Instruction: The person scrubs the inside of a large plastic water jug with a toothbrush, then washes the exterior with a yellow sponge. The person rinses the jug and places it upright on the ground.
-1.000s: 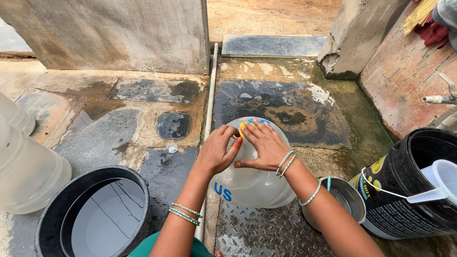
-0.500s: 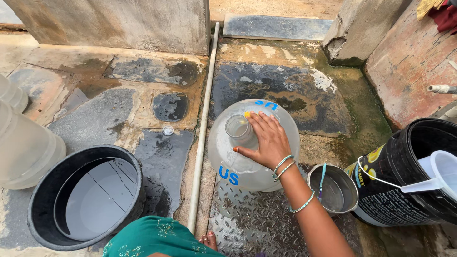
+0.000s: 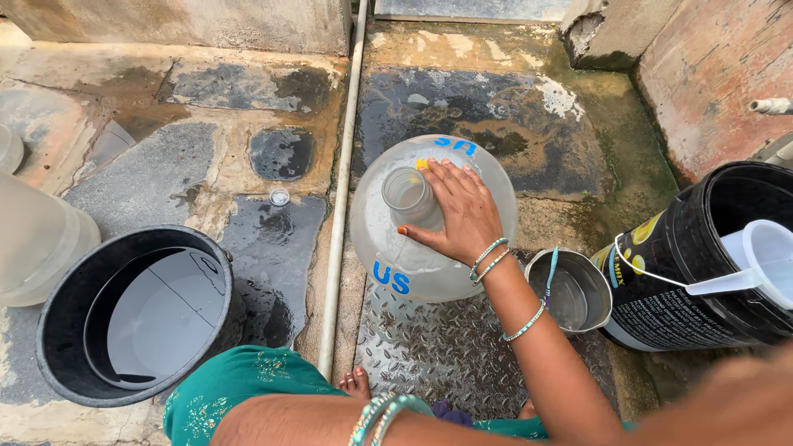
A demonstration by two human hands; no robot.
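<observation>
At frame centre, our right hand [image 3: 462, 211] lies flat and open on the uncapped jug [image 3: 431, 219], gripping nothing; steadying it, we judge; filling it needs the bucket [image 3: 136, 314], lower left

Water jug [image 3: 429, 248]: translucent glossy plastic. Floor plate [image 3: 438, 355]: embossed metal. Black bucket [image 3: 132, 314]: smooth plastic. Paving [image 3: 149, 182]: rough wet stone.
</observation>
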